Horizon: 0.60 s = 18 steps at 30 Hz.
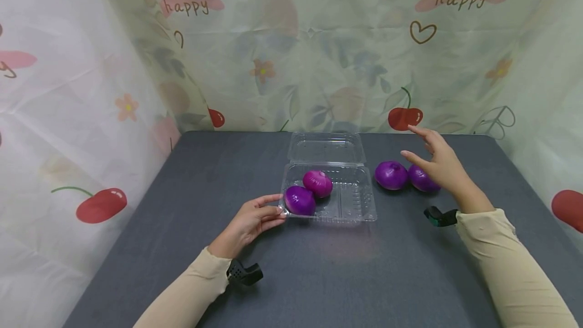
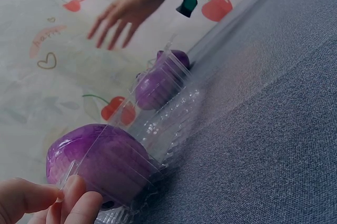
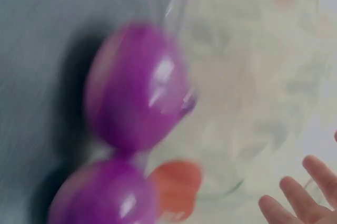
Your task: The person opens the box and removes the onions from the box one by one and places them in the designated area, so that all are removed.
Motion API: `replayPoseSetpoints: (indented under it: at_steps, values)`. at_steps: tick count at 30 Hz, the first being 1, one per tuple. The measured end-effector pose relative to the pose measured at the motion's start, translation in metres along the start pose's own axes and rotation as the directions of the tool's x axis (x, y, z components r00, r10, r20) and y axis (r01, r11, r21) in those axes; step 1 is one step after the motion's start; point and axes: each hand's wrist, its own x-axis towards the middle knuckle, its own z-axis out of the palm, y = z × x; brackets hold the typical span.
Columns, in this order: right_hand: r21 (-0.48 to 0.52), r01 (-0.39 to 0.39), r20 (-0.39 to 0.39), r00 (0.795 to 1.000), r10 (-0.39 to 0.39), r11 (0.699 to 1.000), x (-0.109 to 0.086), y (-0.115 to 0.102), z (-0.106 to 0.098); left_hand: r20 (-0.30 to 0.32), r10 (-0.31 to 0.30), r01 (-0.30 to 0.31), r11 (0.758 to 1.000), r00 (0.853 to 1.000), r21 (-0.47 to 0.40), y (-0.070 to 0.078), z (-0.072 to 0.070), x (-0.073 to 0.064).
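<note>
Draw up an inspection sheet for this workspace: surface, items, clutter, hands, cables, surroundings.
Surface: dark grey table.
Items: clear plastic container, lid open, two purple onions inside; two loose onions on the table to its right.
Clutter: nothing seen.
Hands: left hand pinches the container's near left corner; right hand is in the air by the loose onions, holding nothing; a dark device at each wrist.
Cables: nothing seen.
Surroundings: cherry-printed sheeting behind and on both sides.

Purple onions [image 1: 391, 175], dark grey desk [image 1: 218, 166], beige sleeves [image 1: 514, 262] — and pale cloth [image 1: 314, 49] printed with red cherries [image 1: 404, 118], orange flowers [image 1: 126, 107].
</note>
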Motion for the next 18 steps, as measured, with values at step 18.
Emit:
replayPoseSetpoints:
  at_steps: [18]
  values:
    - [0.141,0.362,-0.029,0.932,-0.361,0.921,0.008,-0.072,0.078,-0.009,-0.007,0.007,1.0,1.0,0.002,0.0,0.0,0.001]
